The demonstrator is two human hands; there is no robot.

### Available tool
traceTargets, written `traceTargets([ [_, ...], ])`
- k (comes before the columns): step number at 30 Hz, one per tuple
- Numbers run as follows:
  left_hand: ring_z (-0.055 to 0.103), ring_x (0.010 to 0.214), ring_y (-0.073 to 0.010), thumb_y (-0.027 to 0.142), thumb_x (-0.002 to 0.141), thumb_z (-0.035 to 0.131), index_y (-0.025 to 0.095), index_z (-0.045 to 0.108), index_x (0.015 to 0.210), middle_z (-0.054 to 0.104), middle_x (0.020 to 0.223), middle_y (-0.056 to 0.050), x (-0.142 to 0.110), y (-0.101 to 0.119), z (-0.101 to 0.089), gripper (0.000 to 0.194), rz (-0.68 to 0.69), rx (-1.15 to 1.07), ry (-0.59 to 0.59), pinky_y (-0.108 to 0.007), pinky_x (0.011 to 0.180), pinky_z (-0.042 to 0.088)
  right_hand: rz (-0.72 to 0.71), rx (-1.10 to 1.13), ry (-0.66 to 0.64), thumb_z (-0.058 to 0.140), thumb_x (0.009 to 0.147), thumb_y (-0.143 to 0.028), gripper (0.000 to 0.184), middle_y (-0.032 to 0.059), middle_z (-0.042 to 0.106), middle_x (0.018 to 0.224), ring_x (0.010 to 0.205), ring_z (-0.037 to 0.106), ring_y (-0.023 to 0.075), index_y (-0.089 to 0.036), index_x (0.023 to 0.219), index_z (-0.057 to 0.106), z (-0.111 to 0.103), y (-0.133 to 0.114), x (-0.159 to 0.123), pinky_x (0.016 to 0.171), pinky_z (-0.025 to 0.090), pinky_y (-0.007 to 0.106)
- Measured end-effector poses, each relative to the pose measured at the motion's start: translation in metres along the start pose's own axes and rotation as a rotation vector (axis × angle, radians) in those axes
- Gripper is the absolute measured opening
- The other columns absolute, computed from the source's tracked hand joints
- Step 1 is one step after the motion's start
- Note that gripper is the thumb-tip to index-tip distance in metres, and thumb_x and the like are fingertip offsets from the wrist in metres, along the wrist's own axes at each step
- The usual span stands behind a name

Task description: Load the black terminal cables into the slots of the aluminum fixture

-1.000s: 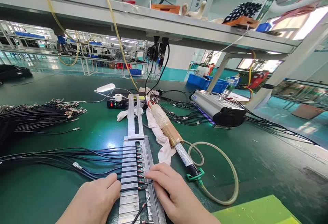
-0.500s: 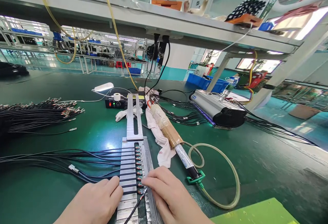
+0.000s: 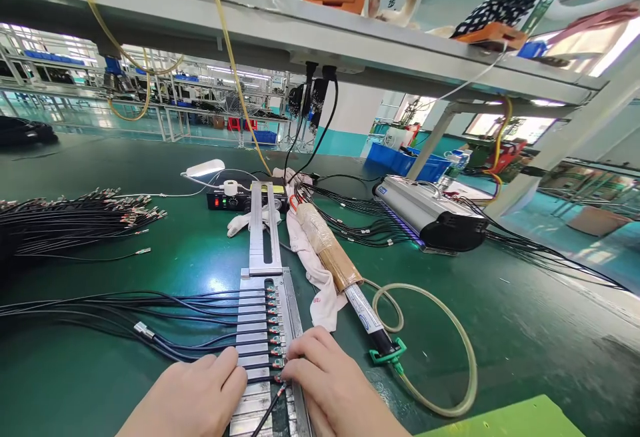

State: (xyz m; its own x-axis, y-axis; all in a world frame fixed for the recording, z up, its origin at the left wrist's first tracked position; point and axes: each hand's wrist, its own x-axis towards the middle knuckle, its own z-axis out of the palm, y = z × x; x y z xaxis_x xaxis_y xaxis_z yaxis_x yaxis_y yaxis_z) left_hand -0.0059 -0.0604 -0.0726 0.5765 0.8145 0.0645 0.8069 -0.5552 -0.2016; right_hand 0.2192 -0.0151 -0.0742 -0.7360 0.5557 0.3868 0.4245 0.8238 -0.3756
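Taking the view as a clock face, the metal jig (image 3: 254, 395) lies between six and seven o'clock, its long axis pointing to twelve. Black cables (image 3: 173, 350) run in from nine o'clock across its slots, their connectors (image 3: 275, 330) in a column along the opposite side.

The left hand (image 3: 193, 390), at seven o'clock, has its fingers curled together at the lowest seated cable; whether it pinches or presses, I cannot tell. The right hand (image 3: 330, 377), at six, is bent over the jig's edge, its fingertips by the lowest connector; its grip is hidden. A loose cable (image 3: 270, 410) slants over the jig between the hands.

A syringe (image 3: 365, 310) lies at five, beside a cloth (image 3: 323, 297), with a looping hose (image 3: 474, 363). A silver unit (image 3: 425, 203) glowing purple underneath sits at three; a cable bundle (image 3: 75, 223) lies at nine.
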Motion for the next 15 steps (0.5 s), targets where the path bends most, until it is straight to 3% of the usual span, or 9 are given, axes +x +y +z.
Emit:
traceTargets([
  [5, 0.065, 0.069, -0.0163, -0.002, 0.067, 0.035, 0.023, 0.054, 0.091, 0.067, 0.091, 0.001, -0.002, 0.001, 0.009, 0.040, 0.016, 0.007, 0.078, -0.026, 0.056, 0.054, -0.116, -0.218, 0.065, 0.056, 0.090, -0.029, 0.015, 0.0049, 0.061, 0.091, 0.077, 0.049, 0.0200, -0.024, 0.104, 0.061, 0.013, 0.001, 0.004, 0.063, 0.047, 0.029],
  [8, 0.064, 0.076, -0.0182, -0.002, 0.071, 0.033, 0.022, 0.056, 0.092, 0.067, 0.092, -0.001, -0.006, -0.003, 0.014, 0.039, 0.013, 0.027, 0.160, -0.027, 0.061, 0.052, -0.137, -0.296, 0.092, 0.059, 0.089, -0.030, 0.013, 0.0036, 0.061, 0.089, 0.077, 0.049, 0.0204, -0.024, 0.100, 0.062, 0.020, 0.001, 0.005, 0.061, 0.044, 0.029],
  [9, 0.063, 0.079, -0.0186, 0.000, 0.075, 0.031, 0.022, 0.057, 0.096, 0.067, 0.093, -0.001, -0.007, -0.006, 0.016, 0.040, 0.015, 0.039, 0.210, -0.028, 0.064, 0.050, -0.140, -0.314, 0.100, 0.057, 0.091, -0.029, 0.011, 0.0036, 0.061, 0.088, 0.076, 0.049, 0.0203, -0.024, 0.100, 0.062, 0.022, 0.000, 0.005, 0.060, 0.043, 0.029],
  [13, 0.054, 0.073, -0.0172, 0.016, 0.095, 0.024, 0.025, 0.060, 0.100, 0.064, 0.081, 0.001, -0.015, -0.010, 0.022, 0.038, 0.020, 0.058, 0.597, -0.030, 0.071, 0.040, -0.159, -0.355, 0.129, 0.045, 0.096, -0.027, 0.018, 0.0044, 0.061, 0.086, 0.076, 0.049, 0.0203, -0.022, 0.098, 0.062, 0.026, 0.000, 0.006, 0.058, 0.038, 0.030],
  [15, 0.050, 0.073, -0.0167, 0.019, 0.097, 0.025, 0.026, 0.062, 0.099, 0.063, 0.078, 0.002, -0.016, -0.008, 0.024, 0.038, 0.017, 0.050, 0.632, -0.031, 0.073, 0.036, -0.159, -0.362, 0.142, 0.041, 0.098, -0.027, 0.022, 0.0051, 0.060, 0.083, 0.073, 0.048, 0.0208, -0.021, 0.096, 0.063, 0.029, 0.000, 0.007, 0.055, 0.036, 0.031],
])
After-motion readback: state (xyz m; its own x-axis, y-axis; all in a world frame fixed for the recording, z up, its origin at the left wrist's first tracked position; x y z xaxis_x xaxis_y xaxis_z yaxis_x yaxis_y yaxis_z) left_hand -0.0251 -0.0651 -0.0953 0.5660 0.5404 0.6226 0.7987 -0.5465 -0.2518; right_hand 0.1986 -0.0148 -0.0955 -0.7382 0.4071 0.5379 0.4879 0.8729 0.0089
